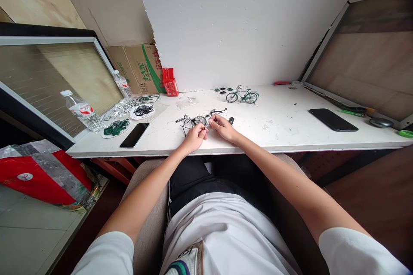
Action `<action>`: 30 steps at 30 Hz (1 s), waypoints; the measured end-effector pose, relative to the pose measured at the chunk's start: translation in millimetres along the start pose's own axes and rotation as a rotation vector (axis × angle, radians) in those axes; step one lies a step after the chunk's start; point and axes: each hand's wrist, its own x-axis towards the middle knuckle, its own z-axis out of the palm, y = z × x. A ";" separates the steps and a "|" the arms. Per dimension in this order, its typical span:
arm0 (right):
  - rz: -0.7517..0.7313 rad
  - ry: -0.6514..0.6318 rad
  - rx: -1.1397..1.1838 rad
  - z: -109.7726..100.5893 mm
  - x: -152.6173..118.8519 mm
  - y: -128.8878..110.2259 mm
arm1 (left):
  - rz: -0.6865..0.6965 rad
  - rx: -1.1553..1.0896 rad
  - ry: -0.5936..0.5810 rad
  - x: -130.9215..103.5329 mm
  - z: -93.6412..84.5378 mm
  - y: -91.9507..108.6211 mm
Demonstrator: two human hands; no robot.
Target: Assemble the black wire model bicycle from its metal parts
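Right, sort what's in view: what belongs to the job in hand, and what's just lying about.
Likely the job:
black model bicycle by the left hand
black parts on the white disc
green model bicycle

Seemingly lying about:
left phone
right phone
front water bottle
computer mouse

Bottles (82,111): two. Phones (334,120): two. Green model bicycle (241,96): one. Black bicycle (198,120): one. Computer mouse (381,122): one. Red box (170,81): one.

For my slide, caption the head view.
Bare left hand and right hand by black model-bicycle parts; small green model bicycle standing behind.
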 end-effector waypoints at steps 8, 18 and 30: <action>0.006 -0.014 -0.064 -1.2 0.5 -0.4 | -0.006 0.005 -0.006 -0.6 -0.6 1.8; 0.002 -0.010 -0.091 -1.6 0.9 -0.1 | -0.003 0.024 -0.008 -0.5 -0.6 1.5; 0.019 -0.023 -0.111 -0.6 -0.4 -5.8 | -0.009 0.061 -0.005 -1.3 -0.6 2.6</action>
